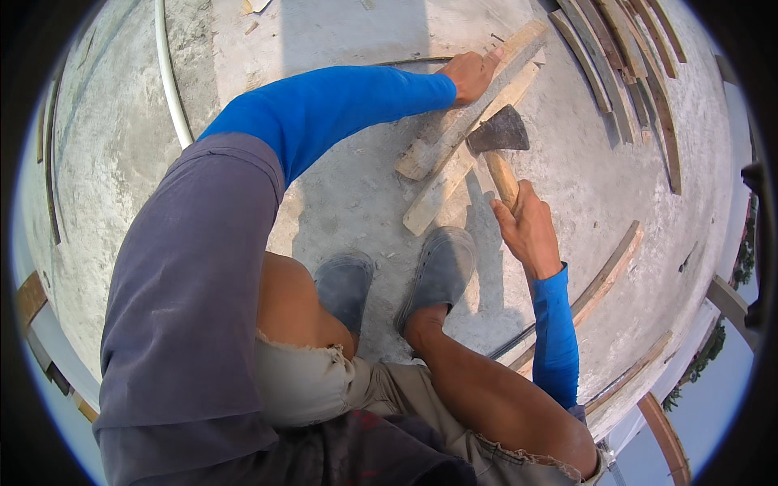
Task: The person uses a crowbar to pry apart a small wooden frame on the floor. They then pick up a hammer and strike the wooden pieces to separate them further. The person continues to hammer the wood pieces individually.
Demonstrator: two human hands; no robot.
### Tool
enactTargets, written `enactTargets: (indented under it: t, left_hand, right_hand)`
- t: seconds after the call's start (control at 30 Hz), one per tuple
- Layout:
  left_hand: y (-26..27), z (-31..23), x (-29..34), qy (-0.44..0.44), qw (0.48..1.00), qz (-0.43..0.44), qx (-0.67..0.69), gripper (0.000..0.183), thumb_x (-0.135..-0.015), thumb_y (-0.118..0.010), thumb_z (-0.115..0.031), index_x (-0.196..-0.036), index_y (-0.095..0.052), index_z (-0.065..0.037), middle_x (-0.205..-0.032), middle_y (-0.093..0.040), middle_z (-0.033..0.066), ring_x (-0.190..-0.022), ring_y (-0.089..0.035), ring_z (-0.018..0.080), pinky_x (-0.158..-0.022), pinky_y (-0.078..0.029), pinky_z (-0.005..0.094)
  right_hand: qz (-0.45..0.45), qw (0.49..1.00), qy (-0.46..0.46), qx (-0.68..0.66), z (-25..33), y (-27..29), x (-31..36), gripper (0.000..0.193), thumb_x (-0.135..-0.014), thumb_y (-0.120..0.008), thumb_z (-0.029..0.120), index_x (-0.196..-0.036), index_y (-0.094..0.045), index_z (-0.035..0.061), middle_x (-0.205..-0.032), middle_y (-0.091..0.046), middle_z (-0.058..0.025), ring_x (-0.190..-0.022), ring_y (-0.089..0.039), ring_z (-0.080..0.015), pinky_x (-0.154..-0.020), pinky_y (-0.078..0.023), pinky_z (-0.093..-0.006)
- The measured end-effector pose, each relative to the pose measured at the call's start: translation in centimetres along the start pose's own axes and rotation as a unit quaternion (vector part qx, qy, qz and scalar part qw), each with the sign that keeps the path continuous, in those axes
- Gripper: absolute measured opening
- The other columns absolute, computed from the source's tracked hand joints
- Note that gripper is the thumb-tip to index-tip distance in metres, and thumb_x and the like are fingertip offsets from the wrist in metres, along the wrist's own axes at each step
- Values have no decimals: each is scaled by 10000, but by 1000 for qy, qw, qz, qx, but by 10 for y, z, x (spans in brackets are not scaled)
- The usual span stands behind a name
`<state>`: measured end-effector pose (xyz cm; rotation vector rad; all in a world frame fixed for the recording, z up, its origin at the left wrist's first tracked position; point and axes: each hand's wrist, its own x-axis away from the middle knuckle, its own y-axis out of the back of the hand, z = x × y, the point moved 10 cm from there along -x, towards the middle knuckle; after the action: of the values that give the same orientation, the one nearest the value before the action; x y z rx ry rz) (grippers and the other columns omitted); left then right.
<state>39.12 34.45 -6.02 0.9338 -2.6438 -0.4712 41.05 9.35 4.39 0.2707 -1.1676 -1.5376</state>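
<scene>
My right hand [528,227] is closed around the wooden handle of a hatchet [500,132]. Its dark metal head is over two lengths of wood, with the wide edge turned to the right; whether it touches them I cannot tell. The upper length is a squared wooden beam [462,130] running up and to the right. My left hand [474,77] grips this beam near its far end, thumb laid along the top. Under and beside it, at nearly the same slant, lies a paler plank [442,190] on the concrete.
Several long boards [608,65] lie at the upper right. More wood strips [608,275] rest beside my right forearm. A white pipe [168,73] curves along the upper left of the concrete floor [121,186]. My grey clogs [442,271] are close to the plank's near end.
</scene>
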Motion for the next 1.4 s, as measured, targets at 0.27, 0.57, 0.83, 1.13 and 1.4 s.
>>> enactTargets:
  t: [0.27, 0.57, 0.83, 1.13, 1.4]
  left_hand:
    - [11, 9, 2, 33, 999, -25, 16, 957, -1097, -185, -721, -763, -625, 61, -755, -627, 291, -776, -639, 412, -823, -480, 559]
    - [11, -76, 39, -149, 985, -63, -62, 876, -1098, -297, -710, -913, -676, 57, -817, -684, 329, -799, -694, 479, -827, -539, 557]
    - [26, -9, 17, 72, 993, -36, -84, 941, -1103, -219, -726, -1026, -741, 53, -949, -728, 208, -908, -645, 295, -883, -497, 458]
    - [36, 11, 24, 45, 999, -16, -1, 933, -1103, -242, -727, -1050, -760, 47, -944, -727, 162, -948, -638, 239, -913, -497, 387]
    - [36, 14, 25, 120, 970, -41, 206, 904, -1085, -275, -740, -1281, -692, 37, -1171, -720, 243, -1050, -678, 301, -962, -522, 423]
  right_hand:
    - [24, 948, -150, -279, -31, -31, 21, 284, -1025, -715, 249, -1006, -538, 28, -669, -566, -33, -474, -572, -126, -433, -461, -299]
    - [-6, 986, -110, -123, -45, -28, 23, 366, -972, -711, 218, -1040, -517, -86, -809, -664, -391, -809, -685, -581, -698, -561, -582]
    - [-44, 992, -83, -90, -31, -28, 20, 339, -981, -737, 245, -992, -537, -29, -762, -645, -309, -717, -699, -450, -641, -521, -488]
    - [-15, 985, -61, -159, 1, -24, 44, 309, -986, -718, 230, -1014, -530, -14, -717, -651, -272, -632, -679, -441, -576, -506, -466]
    - [12, 1000, -12, 22, 13, -41, 43, 275, -988, -692, 172, -1030, -480, 1, -696, -659, -278, -661, -682, -490, -588, -531, -551]
